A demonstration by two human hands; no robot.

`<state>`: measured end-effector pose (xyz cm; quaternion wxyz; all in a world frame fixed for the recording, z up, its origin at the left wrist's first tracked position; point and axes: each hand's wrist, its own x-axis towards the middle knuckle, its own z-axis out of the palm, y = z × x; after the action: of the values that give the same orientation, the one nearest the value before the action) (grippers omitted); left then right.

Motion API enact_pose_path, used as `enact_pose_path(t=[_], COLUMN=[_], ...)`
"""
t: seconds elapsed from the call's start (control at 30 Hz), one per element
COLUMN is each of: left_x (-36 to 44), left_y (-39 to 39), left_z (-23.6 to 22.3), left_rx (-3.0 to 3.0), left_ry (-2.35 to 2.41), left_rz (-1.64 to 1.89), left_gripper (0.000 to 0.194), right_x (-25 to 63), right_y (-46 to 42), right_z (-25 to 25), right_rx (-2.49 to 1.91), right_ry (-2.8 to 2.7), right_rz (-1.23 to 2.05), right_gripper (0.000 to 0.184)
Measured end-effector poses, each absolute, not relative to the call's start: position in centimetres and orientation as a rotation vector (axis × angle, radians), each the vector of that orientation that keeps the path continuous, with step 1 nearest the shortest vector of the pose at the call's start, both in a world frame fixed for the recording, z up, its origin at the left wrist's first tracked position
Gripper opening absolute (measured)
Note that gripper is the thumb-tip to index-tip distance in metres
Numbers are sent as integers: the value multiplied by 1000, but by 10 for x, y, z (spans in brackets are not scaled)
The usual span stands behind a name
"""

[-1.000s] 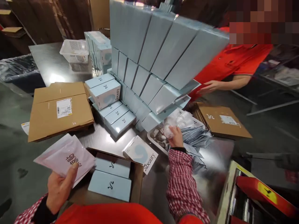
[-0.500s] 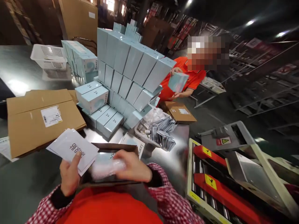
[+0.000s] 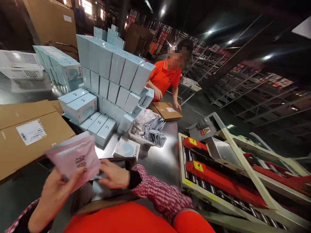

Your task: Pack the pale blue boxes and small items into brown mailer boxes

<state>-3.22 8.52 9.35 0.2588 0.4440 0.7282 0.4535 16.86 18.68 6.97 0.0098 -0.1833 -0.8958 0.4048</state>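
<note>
Our left hand [image 3: 54, 191] pinches a flat, shiny pink packet [image 3: 70, 153], thumb on top, above the brown card box [image 3: 103, 204]. Our right hand [image 3: 115, 174] bends its fingers over the box; we can't tell if they pinch. Smooth blue cartons [image 3: 118, 68] stand beyond the box.

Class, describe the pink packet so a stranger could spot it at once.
Find the tall stack of blue boxes, then come down to the open carton. At its left end, the left hand holds the pink packet. Pink with dark lettering, it stands out from the blue boxes and brown cardboard.
</note>
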Motion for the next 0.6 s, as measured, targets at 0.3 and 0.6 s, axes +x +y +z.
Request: enact_pose_path(t=[0.3, 0.6], left_x=[24, -70], left_y=[130, 26], left_z=[83, -49], left_rx=[1885, 1725], left_ry=[1316, 1682], left_rz=[369, 1035], left_gripper=[42, 60], right_x=[352, 295], right_y=[199, 215], right_z=[69, -17], right_rx=[-1208, -1069], right_ry=[-1745, -1674], right_rz=[1745, 1794], right_gripper=[68, 108])
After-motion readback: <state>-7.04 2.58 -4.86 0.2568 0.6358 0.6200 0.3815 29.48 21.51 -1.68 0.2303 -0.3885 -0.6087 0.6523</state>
